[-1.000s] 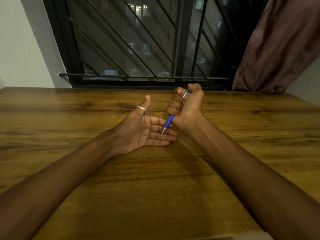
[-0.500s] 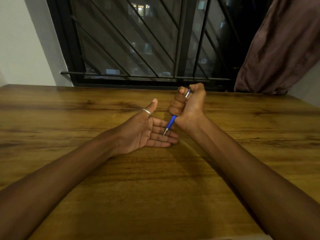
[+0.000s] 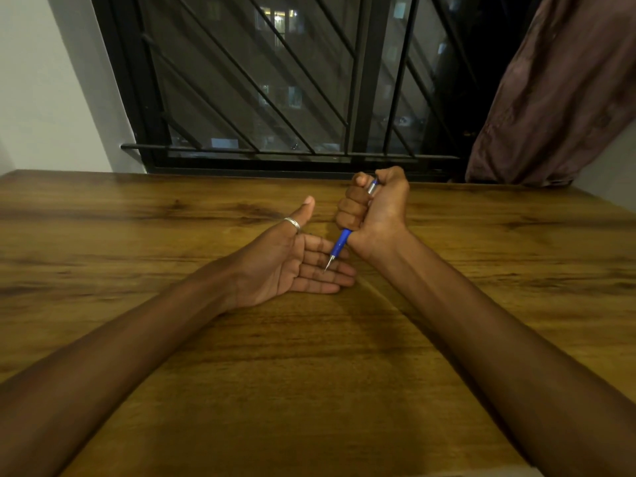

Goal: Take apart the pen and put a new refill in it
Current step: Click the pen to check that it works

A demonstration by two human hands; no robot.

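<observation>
My right hand (image 3: 377, 210) is closed in a fist around a blue pen (image 3: 340, 244) above the wooden table (image 3: 309, 373). The pen's blue grip and metal tip stick out below the fist, pointing down-left. Its silver upper end shows at the top of the fist, under the thumb. My left hand (image 3: 292, 263) lies flat and palm-up just under the tip, fingers pointing right, thumb raised, with a silver ring on the thumb. The tip hovers over or touches the left fingers; I cannot tell which. No loose refill is in sight.
A barred window (image 3: 275, 98) runs along the table's far edge. A brown curtain (image 3: 557, 98) hangs at the back right. A white wall (image 3: 41, 80) stands at the back left.
Both hands keep almost the same pose. The view has shifted slightly, and the left thumb has tilted a little to the right.
</observation>
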